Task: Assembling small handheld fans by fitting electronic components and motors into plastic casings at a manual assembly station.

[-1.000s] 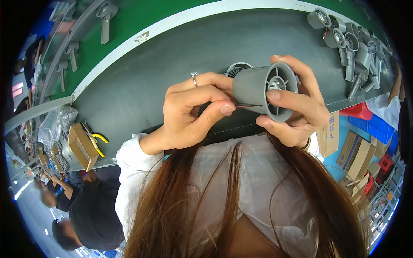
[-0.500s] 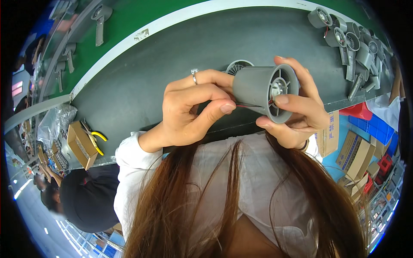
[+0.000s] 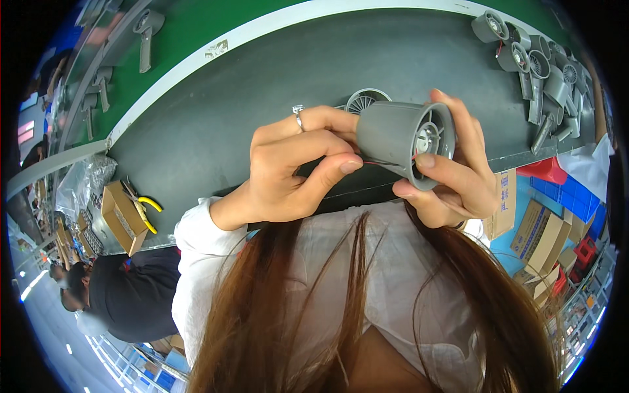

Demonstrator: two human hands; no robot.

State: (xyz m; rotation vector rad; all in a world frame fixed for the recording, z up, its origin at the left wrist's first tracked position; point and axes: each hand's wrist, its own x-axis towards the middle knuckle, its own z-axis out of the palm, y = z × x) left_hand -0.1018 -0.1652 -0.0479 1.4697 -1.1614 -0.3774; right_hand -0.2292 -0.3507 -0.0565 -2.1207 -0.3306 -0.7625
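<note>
A grey cylindrical fan housing (image 3: 388, 134) is held up above the dark worktop, lying sideways with its open end to the right. Inside that end sits a small motor (image 3: 428, 139) with a pale hub. My right hand (image 3: 466, 173) grips the rim, thumb underneath and one finger reaching into the opening. Thin red and black wires (image 3: 383, 163) run from the opening along the housing's underside. Thumb and curled fingers of my left hand (image 3: 291, 167) pinch the wires' far end. Behind the housing, a second grey fan part with radial ribs (image 3: 365, 100) is partly hidden.
Several grey fan housings with handles (image 3: 555, 85) are heaped at the far right. To the left are yellow-handled pliers (image 3: 148, 213), a small cardboard box (image 3: 120, 223) and a plastic bag (image 3: 92, 183). More fan parts (image 3: 145, 49) lie on the green belt. A co-worker in black (image 3: 134, 295) is at lower left.
The housing has tilted slightly, its opening turned a little more to the right. Both hands keep their hold. Fan parts on the green belt have shifted slightly left, and the co-worker has moved a little.
</note>
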